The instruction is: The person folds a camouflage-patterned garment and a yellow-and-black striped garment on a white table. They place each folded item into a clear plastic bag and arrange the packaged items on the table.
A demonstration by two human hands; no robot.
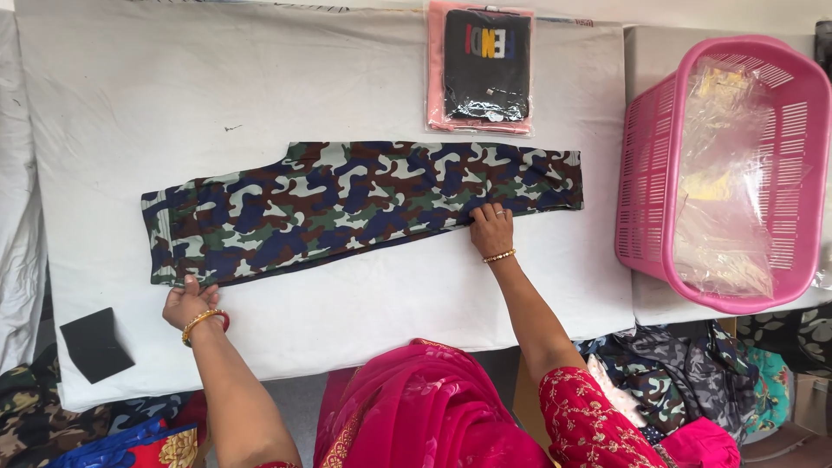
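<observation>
Head view: camouflage trousers (364,204) spread flat and folded lengthwise across the white worktop (130,95), waist end to the left, leg end to the right. Left hand (189,303) at the near left corner of the trousers, fingers pinching the fabric edge, grip narrow on the cloth; bangles (204,322) round the wrist. Right hand (491,230) laid on the near edge of the trousers toward the right, fingertips pressing down on the fabric; grip not closed round anything, hand mostly flat; a thin bracelet (500,256) at the wrist. Just beyond the trousers, at the far edge, a pink-backed clear packet (479,69) holding a dark folded garment. Well to the right, a pink basket (646,173) with crumpled clear plastic bags (724,173) inside. Near left corner of the worktop: a small black card (94,344). Below the worktop on the right, a heap of patterned clothes (693,364); on the near left, more coloured fabric (121,433). Pink and red sleeves (598,425) in the near foreground.
</observation>
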